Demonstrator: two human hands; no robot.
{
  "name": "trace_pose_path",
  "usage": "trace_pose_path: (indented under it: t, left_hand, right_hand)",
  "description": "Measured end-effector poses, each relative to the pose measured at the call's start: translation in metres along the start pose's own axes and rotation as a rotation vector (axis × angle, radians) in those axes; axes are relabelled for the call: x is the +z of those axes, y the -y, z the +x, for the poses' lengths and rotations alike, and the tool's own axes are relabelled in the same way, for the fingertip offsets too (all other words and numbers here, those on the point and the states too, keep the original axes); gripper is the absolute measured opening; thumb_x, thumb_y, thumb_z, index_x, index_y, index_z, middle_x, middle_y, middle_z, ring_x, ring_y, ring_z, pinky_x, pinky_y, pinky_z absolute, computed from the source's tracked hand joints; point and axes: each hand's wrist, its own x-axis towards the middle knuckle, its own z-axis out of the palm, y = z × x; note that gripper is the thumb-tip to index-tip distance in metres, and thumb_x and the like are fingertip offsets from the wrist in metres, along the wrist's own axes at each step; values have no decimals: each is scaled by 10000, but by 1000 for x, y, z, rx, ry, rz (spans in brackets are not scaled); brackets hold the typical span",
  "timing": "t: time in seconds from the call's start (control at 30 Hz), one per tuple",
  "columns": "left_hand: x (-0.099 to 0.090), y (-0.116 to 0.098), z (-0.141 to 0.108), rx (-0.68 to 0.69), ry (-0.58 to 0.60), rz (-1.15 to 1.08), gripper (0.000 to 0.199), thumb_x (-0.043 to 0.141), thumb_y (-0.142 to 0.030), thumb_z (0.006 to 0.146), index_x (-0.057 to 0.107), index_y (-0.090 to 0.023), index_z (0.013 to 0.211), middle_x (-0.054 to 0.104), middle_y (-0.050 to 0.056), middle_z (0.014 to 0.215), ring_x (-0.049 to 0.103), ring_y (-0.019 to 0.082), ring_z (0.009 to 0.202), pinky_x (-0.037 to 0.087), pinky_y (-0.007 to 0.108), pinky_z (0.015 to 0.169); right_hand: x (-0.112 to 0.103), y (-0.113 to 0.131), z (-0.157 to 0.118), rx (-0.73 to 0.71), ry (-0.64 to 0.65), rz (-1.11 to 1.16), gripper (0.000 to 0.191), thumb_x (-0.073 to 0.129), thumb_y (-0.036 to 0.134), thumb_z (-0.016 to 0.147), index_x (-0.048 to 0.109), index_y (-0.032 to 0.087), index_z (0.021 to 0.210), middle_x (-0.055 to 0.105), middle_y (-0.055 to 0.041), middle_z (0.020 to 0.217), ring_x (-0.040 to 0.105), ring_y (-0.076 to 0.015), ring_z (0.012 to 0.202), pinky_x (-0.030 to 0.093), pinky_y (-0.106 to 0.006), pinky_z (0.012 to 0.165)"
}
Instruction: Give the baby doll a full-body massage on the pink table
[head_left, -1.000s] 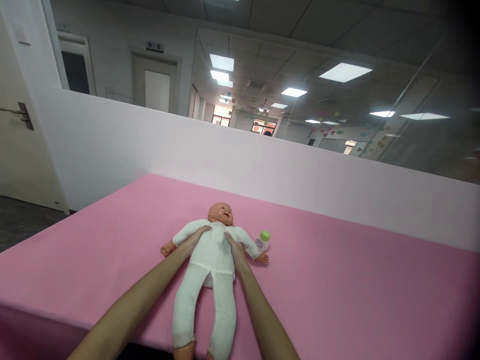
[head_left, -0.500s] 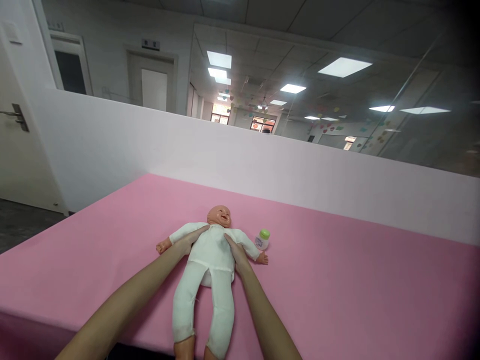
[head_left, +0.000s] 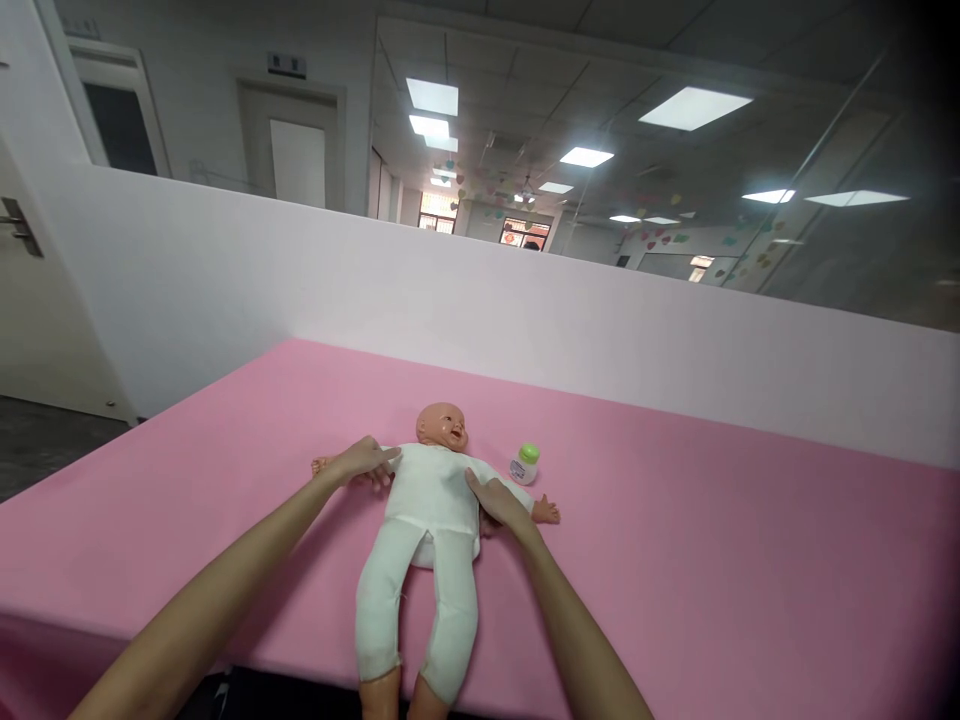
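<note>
A baby doll (head_left: 431, 495) in a white cloth suit lies on its back on a pink-covered table (head_left: 712, 560), head at the far end. My left hand (head_left: 365, 462) lies over the doll's upper arm on the left, its fingers curled down beside the torso. On the other side my right hand (head_left: 499, 500) closes around the doll's upper arm and side, thumb near the chest and fingers partly hidden beneath. Beside that arm stands a small clear jar (head_left: 524, 467) with a green lid, which neither hand touches.
A low white wall (head_left: 525, 310) runs along the table's back edge, with glass above it. A door (head_left: 45, 300) stands at the far left. The doll's feet reach over the table's front edge.
Both my hands have moved outward from the doll's chest to its upper arms. The doll has shifted slightly right, and its right-side arm reaches farther out. The jar stays put.
</note>
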Motion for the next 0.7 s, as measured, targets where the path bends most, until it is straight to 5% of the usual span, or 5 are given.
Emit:
trace_pose_path:
  t: [0.1, 0.23, 0.37, 0.5, 0.7]
  left_hand:
    - [18, -18, 11, 137, -352, 251, 519, 549, -572, 928, 706, -148, 673, 723, 103, 672, 666, 226, 642, 484, 322, 682]
    - [56, -39, 36, 339, -608, 236, 372, 478, -414, 986, 740, -165, 1075, 758, 124, 1130, 673, 261, 1044, 471, 326, 872]
    - [79, -47, 61, 325, -666, 129, 411, 402, -334, 1019, 660, -145, 1277, 664, 160, 1358, 579, 273, 1277, 421, 358, 1044]
    - [84, -46, 73, 302, -635, 104, 454, 349, -405, 1046, 650, -160, 1281, 681, 167, 1336, 615, 290, 1244, 448, 384, 1022]
    - [82, -43, 77, 239, -580, 41, 558, 220, -552, 1055, 601, -233, 1311, 677, 142, 1346, 618, 332, 1250, 449, 458, 1026]
  right_hand:
    - [-8, 13, 6, -104, -114, -321, 647, 516, 699, 918, 508, 239, 464, 577, -80, 440, 562, -216, 492, 454, -349, 658]
    - [-2, 31, 33, -341, -344, -147, 582, 385, 652, 980, 688, 190, 795, 762, -127, 884, 672, -260, 821, 474, -343, 800]
    - [16, 37, 61, -310, -255, 88, 690, 286, 706, 988, 689, 180, 1182, 714, -147, 1271, 647, -281, 1149, 457, -371, 1002]
    - [31, 38, 69, -320, -142, 129, 862, 188, 799, 955, 719, 154, 1166, 742, -164, 1216, 658, -302, 1163, 453, -407, 1037]
    - [44, 36, 61, -428, -194, 126, 813, 236, 798, 956, 694, 198, 1260, 728, -133, 1280, 648, -293, 1209, 457, -402, 1057]
